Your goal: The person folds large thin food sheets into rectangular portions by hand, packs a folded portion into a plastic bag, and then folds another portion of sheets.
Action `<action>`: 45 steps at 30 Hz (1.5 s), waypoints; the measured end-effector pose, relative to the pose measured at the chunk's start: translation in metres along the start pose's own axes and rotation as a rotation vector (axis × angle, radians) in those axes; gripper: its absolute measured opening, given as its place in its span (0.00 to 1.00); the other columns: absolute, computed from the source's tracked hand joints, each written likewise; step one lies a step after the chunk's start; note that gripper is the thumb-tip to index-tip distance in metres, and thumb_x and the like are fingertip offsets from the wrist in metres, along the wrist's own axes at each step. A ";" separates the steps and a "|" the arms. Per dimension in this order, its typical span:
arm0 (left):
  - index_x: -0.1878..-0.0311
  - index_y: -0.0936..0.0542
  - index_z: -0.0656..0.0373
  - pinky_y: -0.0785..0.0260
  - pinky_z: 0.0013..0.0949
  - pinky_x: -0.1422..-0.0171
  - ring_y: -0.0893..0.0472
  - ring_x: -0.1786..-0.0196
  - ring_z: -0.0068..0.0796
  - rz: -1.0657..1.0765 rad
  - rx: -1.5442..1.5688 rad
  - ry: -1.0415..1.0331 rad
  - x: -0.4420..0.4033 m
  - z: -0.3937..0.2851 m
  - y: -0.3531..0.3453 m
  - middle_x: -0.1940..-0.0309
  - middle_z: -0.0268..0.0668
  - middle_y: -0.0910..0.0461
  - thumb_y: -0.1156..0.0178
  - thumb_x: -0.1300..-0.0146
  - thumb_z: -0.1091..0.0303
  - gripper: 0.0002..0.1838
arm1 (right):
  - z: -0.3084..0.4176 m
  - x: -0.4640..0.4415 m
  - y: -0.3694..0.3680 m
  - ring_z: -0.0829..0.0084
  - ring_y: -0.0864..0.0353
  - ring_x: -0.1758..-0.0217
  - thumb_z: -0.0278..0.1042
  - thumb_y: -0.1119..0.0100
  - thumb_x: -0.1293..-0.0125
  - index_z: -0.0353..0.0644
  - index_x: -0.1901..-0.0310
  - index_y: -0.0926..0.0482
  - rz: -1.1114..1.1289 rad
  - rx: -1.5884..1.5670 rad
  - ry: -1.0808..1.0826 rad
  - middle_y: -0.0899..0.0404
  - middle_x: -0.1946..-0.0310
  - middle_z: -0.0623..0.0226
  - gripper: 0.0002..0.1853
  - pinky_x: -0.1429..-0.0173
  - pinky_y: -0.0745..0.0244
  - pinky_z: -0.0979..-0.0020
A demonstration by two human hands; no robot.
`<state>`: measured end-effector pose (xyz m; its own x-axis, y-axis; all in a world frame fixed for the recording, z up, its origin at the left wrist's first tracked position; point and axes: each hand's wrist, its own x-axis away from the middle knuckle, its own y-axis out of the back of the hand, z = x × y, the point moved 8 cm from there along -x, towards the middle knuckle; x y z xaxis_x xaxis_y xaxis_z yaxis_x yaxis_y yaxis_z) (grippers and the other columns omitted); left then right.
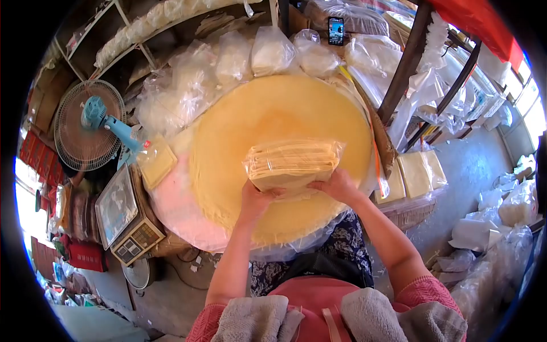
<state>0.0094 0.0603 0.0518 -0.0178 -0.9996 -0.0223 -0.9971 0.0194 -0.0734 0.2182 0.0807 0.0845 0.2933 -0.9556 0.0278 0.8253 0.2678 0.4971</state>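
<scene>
Over the middle of a broad stack of round, thin yellow flatbreads [273,108], both hands grip a clear plastic bag of folded flatbread [293,162]. The folded layers show in a row along the bag's far edge. My left hand [259,196] is closed on the near left corner, thumb pointing inward. At the near right corner, my right hand [337,187] holds the same bag, its thumb lying on the near side. Some fingers of both hands are hidden beneath the bag. Under the stack, a pinkish cloth or sheet [185,214] shows at the left.
Several filled plastic bags [273,51] line the table's far side. A phone [336,31] stands behind them. At the left are a weighing scale [132,225], a bagged packet [156,165] and a fan [91,122]. Packed flatbreads [415,174] lie at the right, near a dark post [405,62].
</scene>
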 end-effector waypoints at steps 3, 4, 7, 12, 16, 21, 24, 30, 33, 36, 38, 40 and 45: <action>0.52 0.23 0.65 0.25 0.29 0.52 0.19 0.56 0.26 -0.019 -0.006 0.036 0.003 0.007 -0.002 0.58 0.37 0.17 0.33 0.49 0.82 0.19 | -0.035 -0.005 -0.011 0.54 0.32 0.37 0.33 0.28 0.50 0.45 0.46 0.24 -0.088 0.116 0.323 0.25 0.46 0.59 0.26 0.37 0.34 0.61; 0.53 0.22 0.65 0.26 0.29 0.52 0.19 0.56 0.25 -0.036 -0.007 0.037 0.004 0.008 -0.002 0.60 0.37 0.17 0.34 0.49 0.82 0.17 | -0.040 -0.007 -0.014 0.53 0.34 0.37 0.33 0.29 0.50 0.47 0.46 0.24 -0.089 0.110 0.334 0.25 0.46 0.58 0.27 0.36 0.36 0.60; 0.52 0.21 0.65 0.26 0.29 0.51 0.19 0.56 0.25 -0.004 -0.268 0.086 0.002 0.029 0.000 0.58 0.36 0.17 0.34 0.48 0.82 0.18 | -0.042 -0.008 -0.015 0.51 0.36 0.35 0.33 0.30 0.50 0.50 0.46 0.24 -0.101 0.127 0.380 0.26 0.45 0.58 0.27 0.33 0.40 0.58; 0.52 0.21 0.65 0.26 0.30 0.49 0.19 0.55 0.27 -0.047 -0.132 -0.006 -0.001 0.040 0.001 0.57 0.37 0.17 0.33 0.51 0.82 0.20 | -0.035 -0.002 -0.013 0.50 0.30 0.41 0.36 0.31 0.49 0.47 0.46 0.24 -0.189 0.159 0.405 0.23 0.48 0.57 0.26 0.31 0.43 0.57; 0.49 0.23 0.66 0.27 0.30 0.50 0.20 0.53 0.28 -0.078 -0.175 0.011 -0.003 0.027 -0.002 0.55 0.38 0.18 0.33 0.49 0.79 0.21 | -0.054 -0.016 -0.014 0.56 0.20 0.55 0.41 0.32 0.46 0.42 0.47 0.25 -0.075 0.160 0.100 0.20 0.59 0.58 0.25 0.40 0.32 0.61; 0.39 0.34 0.66 0.27 0.29 0.53 0.21 0.56 0.28 -0.269 0.043 0.097 0.015 0.018 -0.003 0.53 0.39 0.22 0.34 0.42 0.72 0.29 | -0.064 -0.014 -0.020 0.71 0.19 0.61 0.41 0.35 0.39 0.36 0.46 0.27 -0.163 -0.515 -0.081 0.20 0.65 0.62 0.24 0.57 0.25 0.73; 0.37 0.38 0.67 0.27 0.28 0.54 0.21 0.57 0.27 -0.321 0.249 0.123 0.026 0.035 0.001 0.52 0.42 0.24 0.35 0.39 0.69 0.31 | -0.056 0.002 -0.022 0.74 0.20 0.58 0.38 0.34 0.39 0.33 0.44 0.29 -0.142 -0.644 0.057 0.19 0.61 0.61 0.26 0.57 0.25 0.73; 0.41 0.37 0.67 0.27 0.24 0.66 0.21 0.67 0.23 -0.350 -0.180 -0.048 0.052 0.031 -0.001 0.62 0.38 0.24 0.40 0.35 0.67 0.25 | -0.068 0.011 -0.010 0.73 0.17 0.68 0.35 0.33 0.41 0.34 0.60 0.25 -0.322 -0.150 -0.049 0.18 0.71 0.58 0.14 0.66 0.24 0.72; 0.43 0.36 0.66 0.30 0.23 0.74 0.23 0.76 0.22 -0.347 -0.326 -0.031 0.056 0.039 0.004 0.71 0.36 0.25 0.44 0.33 0.69 0.20 | -0.043 0.025 0.003 0.72 0.18 0.77 0.33 0.36 0.38 0.35 0.68 0.27 -0.328 -0.158 -0.064 0.21 0.78 0.60 0.11 0.73 0.26 0.71; 0.45 0.35 0.64 0.33 0.22 0.77 0.25 0.80 0.20 -0.314 -0.297 -0.103 0.066 -0.007 -0.007 0.76 0.34 0.26 0.48 0.31 0.70 0.15 | -0.025 0.027 0.012 0.76 0.17 0.76 0.33 0.43 0.33 0.34 0.66 0.26 -0.280 -0.139 0.006 0.21 0.78 0.64 0.10 0.71 0.23 0.74; 0.45 0.34 0.64 0.35 0.22 0.76 0.26 0.81 0.19 -0.302 -0.209 -0.153 0.061 -0.048 -0.009 0.78 0.32 0.26 0.50 0.30 0.70 0.14 | 0.002 0.021 0.028 0.76 0.17 0.76 0.34 0.45 0.32 0.34 0.67 0.27 -0.292 -0.132 0.075 0.22 0.79 0.64 0.11 0.71 0.23 0.74; 0.45 0.33 0.63 0.36 0.21 0.78 0.28 0.81 0.17 -0.273 -0.173 -0.202 0.041 -0.091 -0.002 0.79 0.31 0.27 0.51 0.30 0.71 0.13 | 0.044 0.008 0.051 0.76 0.17 0.76 0.34 0.48 0.30 0.34 0.68 0.27 -0.292 -0.104 0.151 0.22 0.79 0.64 0.12 0.72 0.23 0.74; 0.44 0.33 0.63 0.38 0.22 0.82 0.29 0.83 0.19 -0.220 -0.168 -0.262 -0.027 -0.197 0.014 0.79 0.33 0.27 0.53 0.34 0.71 0.16 | 0.130 -0.055 0.096 0.74 0.17 0.76 0.32 0.51 0.31 0.32 0.69 0.27 -0.215 -0.172 0.247 0.21 0.78 0.63 0.12 0.74 0.22 0.74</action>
<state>-0.0188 0.0831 0.2482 0.1961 -0.9398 -0.2800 -0.9735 -0.2209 0.0596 0.2185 0.1424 0.2433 0.1948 -0.9395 -0.2817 0.9435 0.1009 0.3157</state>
